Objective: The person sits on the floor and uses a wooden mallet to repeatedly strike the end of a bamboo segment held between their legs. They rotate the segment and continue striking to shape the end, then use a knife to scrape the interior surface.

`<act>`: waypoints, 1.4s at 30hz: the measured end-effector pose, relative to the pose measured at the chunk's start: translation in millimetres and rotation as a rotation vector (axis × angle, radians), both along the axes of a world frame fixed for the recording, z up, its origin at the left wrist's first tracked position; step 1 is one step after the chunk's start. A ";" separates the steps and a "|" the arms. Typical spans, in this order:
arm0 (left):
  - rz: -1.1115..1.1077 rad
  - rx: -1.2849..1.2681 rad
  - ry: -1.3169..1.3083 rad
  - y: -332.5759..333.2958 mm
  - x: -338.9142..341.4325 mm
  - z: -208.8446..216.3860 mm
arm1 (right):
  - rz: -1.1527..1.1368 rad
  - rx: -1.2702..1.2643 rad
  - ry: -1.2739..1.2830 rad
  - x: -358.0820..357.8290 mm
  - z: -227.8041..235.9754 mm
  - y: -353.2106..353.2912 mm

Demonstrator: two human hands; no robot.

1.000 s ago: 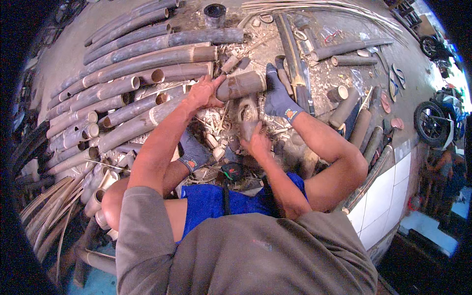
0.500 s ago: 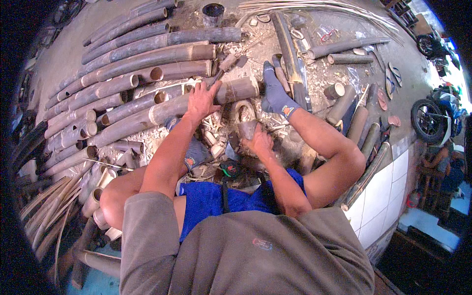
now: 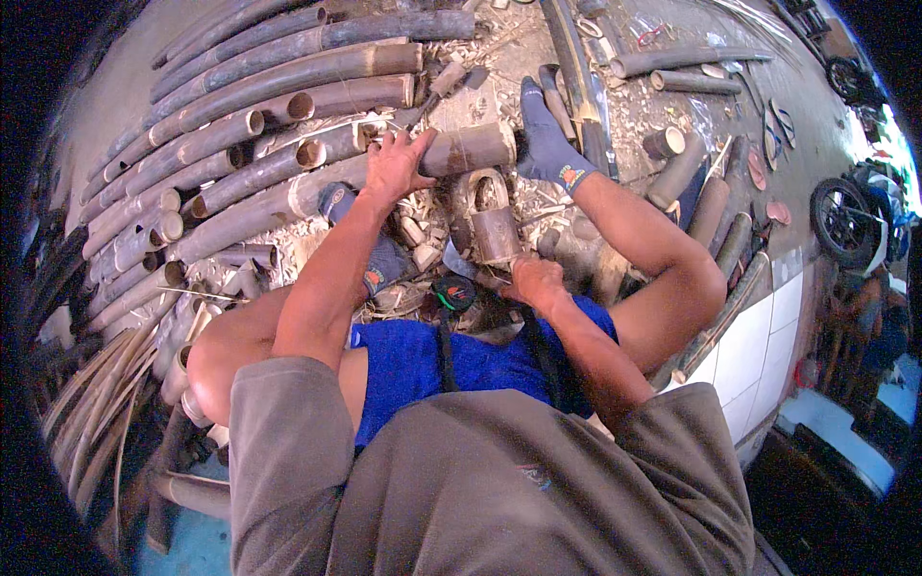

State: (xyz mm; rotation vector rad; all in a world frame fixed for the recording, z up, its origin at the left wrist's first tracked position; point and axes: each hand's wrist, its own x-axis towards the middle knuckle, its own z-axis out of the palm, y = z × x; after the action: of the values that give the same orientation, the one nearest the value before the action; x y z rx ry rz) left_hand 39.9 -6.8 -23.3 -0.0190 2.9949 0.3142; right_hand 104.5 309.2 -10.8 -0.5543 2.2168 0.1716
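Observation:
My left hand [image 3: 394, 171] lies with spread fingers on a thick dark bamboo pole [image 3: 469, 150], which runs from the left across to my socked right foot. Just below the pole's right end is a short brown bamboo piece [image 3: 497, 236] with an oval opening cut in its upper part. By its lower edge, my right hand [image 3: 536, 280] is closed, its fingers curled; what it holds, if anything, is hidden. Beyond my left hand lies a tool with a wooden handle [image 3: 448, 79]. A grey blade-like piece [image 3: 459, 259] shows left of the short bamboo piece.
Several dark bamboo poles [image 3: 288, 77] lie side by side at the left. Pale shavings cover the floor around my feet. More bamboo lengths [image 3: 706, 230] lie at the right, near sandals [image 3: 773, 139] and a motorbike wheel [image 3: 842, 223]. Thin strips [image 3: 91, 408] bundle at the lower left.
My right hand has moved toward my body and right, uncovering more of the short bamboo piece. My left hand keeps its place on the pole. The whole view has shifted slightly.

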 end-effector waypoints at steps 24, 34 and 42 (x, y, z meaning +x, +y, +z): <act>0.030 0.004 -0.081 1.1 -6.4 3.0 | -0.315 -0.264 0.206 -26.2 12.7 -18.6; 0.022 0.031 -0.007 -22.6 -8.8 1.7 | -0.409 -0.256 0.459 17.8 -59.8 -61.8; 0.005 0.046 0.004 -19.0 -6.4 1.8 | -0.347 -0.181 0.379 -20.8 -40.9 -23.4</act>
State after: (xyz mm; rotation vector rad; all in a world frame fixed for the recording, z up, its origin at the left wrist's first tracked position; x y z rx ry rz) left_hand 33.5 -25.8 -21.6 -0.0209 2.9906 0.3845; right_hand 83.7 285.9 -51.7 -0.2348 2.6766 -0.1170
